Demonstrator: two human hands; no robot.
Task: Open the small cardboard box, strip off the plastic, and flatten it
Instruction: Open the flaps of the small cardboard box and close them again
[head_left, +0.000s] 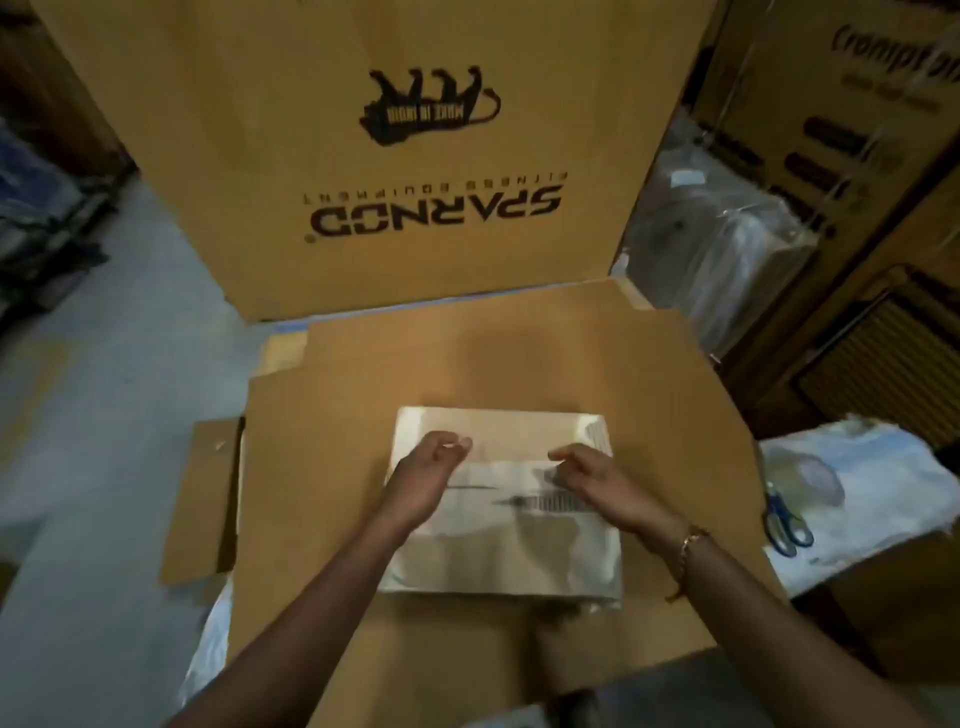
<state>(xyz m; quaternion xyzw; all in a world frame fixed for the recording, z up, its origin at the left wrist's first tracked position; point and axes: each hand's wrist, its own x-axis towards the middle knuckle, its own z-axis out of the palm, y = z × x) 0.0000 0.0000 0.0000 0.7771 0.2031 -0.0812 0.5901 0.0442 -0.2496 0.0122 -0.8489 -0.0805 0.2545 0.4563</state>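
Observation:
A small pale box, wrapped in shiny plastic with a barcode label across its top, lies on a flat sheet of brown cardboard in front of me. My left hand rests on the box's left side, fingers curled with the tips pinched near the top face. On the right part of the box my right hand lies with fingers bent down onto the plastic by the label. Whether either hand has plastic pinched I cannot tell. A bracelet sits on my right wrist.
A big upright carton printed SPARNOD stands just behind the sheet. Blue-handled scissors lie on white plastic wrap at the right. More cartons and a plastic-wrapped item crowd the right. Grey floor shows at the left.

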